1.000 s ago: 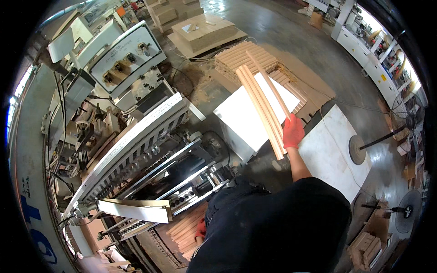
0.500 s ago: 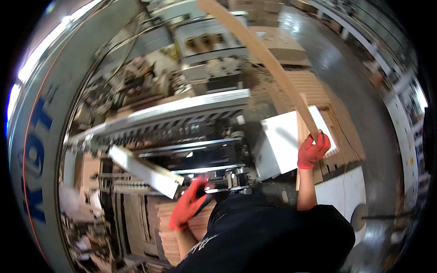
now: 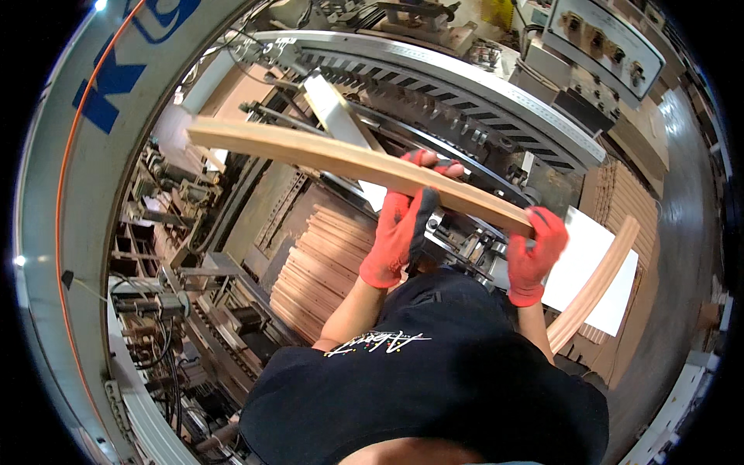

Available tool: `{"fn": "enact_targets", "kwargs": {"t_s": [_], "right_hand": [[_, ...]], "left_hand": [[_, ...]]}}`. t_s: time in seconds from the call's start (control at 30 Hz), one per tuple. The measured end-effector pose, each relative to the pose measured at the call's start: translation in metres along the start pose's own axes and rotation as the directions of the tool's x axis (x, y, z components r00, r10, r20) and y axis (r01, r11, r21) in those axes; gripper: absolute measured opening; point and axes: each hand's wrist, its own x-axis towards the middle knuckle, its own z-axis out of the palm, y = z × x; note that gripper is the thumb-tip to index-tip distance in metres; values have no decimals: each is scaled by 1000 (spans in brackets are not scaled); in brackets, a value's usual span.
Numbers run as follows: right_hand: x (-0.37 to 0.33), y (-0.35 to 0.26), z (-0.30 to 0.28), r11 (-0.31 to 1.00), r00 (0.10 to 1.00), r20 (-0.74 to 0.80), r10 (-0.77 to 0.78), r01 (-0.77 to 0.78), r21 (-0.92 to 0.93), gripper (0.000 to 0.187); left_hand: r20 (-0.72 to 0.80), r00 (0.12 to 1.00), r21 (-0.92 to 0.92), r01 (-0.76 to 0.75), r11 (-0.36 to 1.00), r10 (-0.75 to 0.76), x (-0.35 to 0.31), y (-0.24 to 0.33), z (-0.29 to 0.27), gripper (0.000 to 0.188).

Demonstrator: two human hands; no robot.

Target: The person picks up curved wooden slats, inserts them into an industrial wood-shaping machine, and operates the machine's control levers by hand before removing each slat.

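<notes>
A long wooden strip [image 3: 325, 157], slightly bowed in the fisheye picture, is held up across the machine in front of me. My left hand [image 3: 399, 232], in a red glove with dark fingertips, is closed round its middle, thumb on the near side and fingertips over the far side. In the same kind of glove, my right hand [image 3: 535, 256] grips the strip's right end between thumb and fingers. Beneath the strip lies a slanting pale bar [image 3: 337, 112] on the machine. Another curved wooden strip [image 3: 593, 288] rests beside my right forearm, over a white panel [image 3: 585, 252].
Several wooden strips [image 3: 322, 260] lie side by side in a stack to my left. A long metal beam [image 3: 465, 85] with striped marking spans the machine ahead. A control box [image 3: 604, 46] stands at the far right, and a large grey machine frame [image 3: 85, 194] rises at the left.
The wooden strip has swung from the upper right to across my front. My left hand, free before, has taken hold of its middle. The view has turned to the left.
</notes>
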Motion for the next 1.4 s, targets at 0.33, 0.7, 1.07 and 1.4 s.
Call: {"fn": "enact_targets", "kwargs": {"t_s": [0.33,0.7,1.07,1.4], "right_hand": [[29,-34,-8,892,963,10,-268,244,379,38],[44,4,-37,985,767,636,85,-160,62,38],[-2,-2,-16,977,954,212,-211,202,68,46],[-4,59,-47,908,915,58,-400,404,-113,40]], "left_hand": [[345,813,932,-356,-68,469,53,74,1,48],[580,583,812,-463,-354,568,71,3,-66,14],[504,292,855,-303,-421,813,65,1,-84,52],[518,15,855,-33,-517,856,66,69,-128,57]]}}
